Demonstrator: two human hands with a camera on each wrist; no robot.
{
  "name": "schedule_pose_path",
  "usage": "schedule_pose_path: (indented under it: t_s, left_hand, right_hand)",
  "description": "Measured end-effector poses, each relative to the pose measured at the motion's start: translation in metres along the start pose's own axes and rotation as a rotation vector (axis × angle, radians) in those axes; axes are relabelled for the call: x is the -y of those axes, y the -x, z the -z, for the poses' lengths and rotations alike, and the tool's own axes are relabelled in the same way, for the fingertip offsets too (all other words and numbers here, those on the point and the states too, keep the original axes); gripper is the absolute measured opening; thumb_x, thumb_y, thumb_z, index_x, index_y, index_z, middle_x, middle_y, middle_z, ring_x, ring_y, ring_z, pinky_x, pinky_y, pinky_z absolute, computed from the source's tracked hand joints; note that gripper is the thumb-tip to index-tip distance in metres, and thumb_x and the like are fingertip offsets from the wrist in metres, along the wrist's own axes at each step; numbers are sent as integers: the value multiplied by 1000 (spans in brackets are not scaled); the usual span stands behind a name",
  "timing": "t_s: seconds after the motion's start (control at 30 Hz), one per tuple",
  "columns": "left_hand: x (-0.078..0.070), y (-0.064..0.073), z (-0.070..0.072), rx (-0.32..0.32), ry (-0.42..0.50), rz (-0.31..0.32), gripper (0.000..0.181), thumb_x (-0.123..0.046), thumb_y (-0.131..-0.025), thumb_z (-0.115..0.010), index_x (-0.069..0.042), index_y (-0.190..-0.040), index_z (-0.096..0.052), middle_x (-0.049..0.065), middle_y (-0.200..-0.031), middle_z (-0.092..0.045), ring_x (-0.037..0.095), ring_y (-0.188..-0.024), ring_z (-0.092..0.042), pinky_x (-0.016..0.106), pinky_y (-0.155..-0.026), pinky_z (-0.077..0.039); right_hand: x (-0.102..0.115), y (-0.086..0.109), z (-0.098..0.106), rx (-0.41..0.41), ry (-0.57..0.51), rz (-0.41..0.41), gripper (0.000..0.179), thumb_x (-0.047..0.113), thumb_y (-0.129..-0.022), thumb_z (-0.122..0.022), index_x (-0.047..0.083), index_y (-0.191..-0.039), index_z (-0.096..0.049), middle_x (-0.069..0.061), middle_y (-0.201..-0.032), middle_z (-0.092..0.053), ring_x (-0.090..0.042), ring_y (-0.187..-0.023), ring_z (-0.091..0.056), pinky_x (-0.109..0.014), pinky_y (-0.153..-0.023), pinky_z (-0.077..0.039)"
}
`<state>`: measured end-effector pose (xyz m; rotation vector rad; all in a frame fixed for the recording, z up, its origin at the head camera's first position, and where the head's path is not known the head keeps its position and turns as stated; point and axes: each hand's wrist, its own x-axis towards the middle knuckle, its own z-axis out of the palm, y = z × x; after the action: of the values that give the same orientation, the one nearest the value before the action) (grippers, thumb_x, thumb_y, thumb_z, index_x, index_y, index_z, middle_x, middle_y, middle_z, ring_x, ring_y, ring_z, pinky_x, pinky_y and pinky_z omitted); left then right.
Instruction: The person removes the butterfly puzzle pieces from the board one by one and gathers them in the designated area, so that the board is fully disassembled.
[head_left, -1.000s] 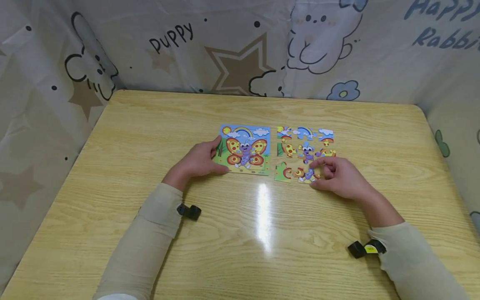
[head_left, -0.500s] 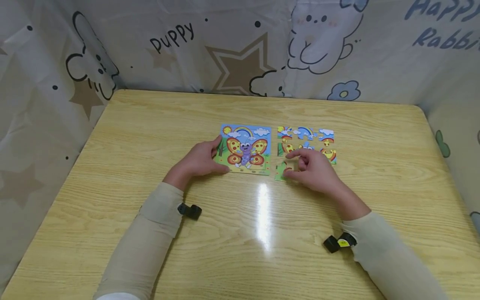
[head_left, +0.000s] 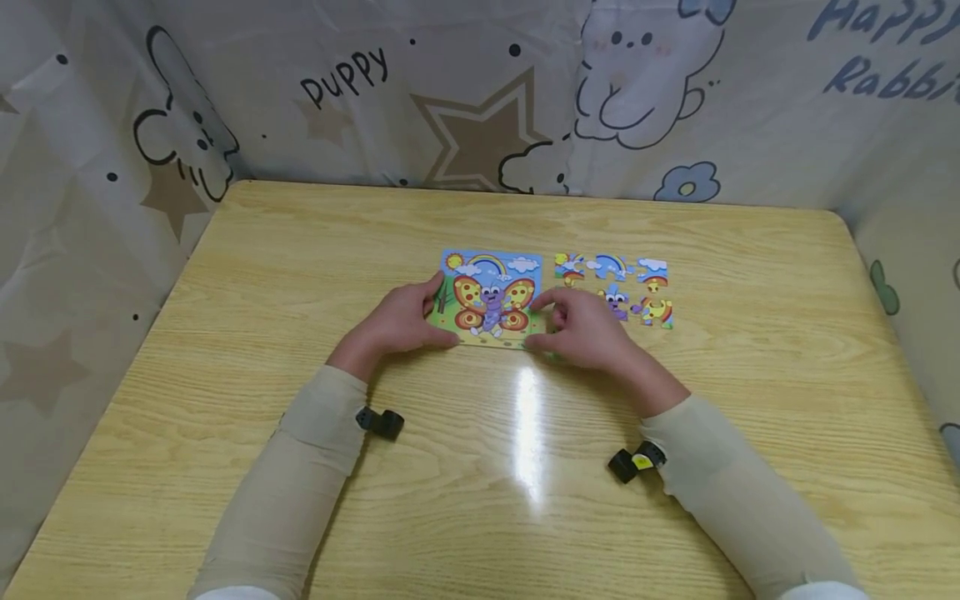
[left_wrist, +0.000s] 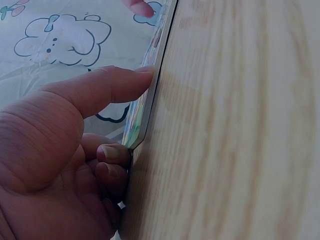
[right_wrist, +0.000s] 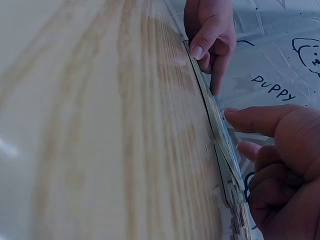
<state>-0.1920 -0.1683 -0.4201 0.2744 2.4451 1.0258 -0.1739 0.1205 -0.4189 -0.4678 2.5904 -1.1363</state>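
Note:
A square puzzle board (head_left: 491,292) with a butterfly, sun and rainbow picture lies flat on the table. My left hand (head_left: 401,319) holds its left side, thumb at the front edge and index finger farther back. In the left wrist view that thumb presses the board's edge (left_wrist: 154,95). At the board's right side is my right hand (head_left: 581,329), thumb and index finger spread apart, other fingers curled. Whether it touches the board I cannot tell. Loose puzzle pieces (head_left: 611,267) with matching artwork lie right of the board, in rows; my right hand covers some of them.
The light wooden table (head_left: 450,483) has a back edge against a cartoon-printed cloth (head_left: 360,125), which also rises at both sides. A black wrist camera (head_left: 382,422) is on the left sleeve, another black camera (head_left: 633,462) on the right.
My right hand has moved left across the loose pieces to the board's right side, uncovering pieces at the right. My left hand and the board have stayed in place.

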Motion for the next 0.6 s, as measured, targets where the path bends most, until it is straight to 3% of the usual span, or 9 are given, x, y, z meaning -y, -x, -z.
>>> schedule_pose_path:
  t_s: [0.6]
  left_hand:
    - [-1,1,0,2,5,-9,110,-27,-80,-87,-5,-159,-14,13,-160,-29,23,-142,-33,35,-112,-31]
  right_hand:
    - [2,-19,-6,39,66,-34,39,28,-83,-83,9,-113,-67,-3,-66,-56,-19,-58,-50,-37,-61,-43]
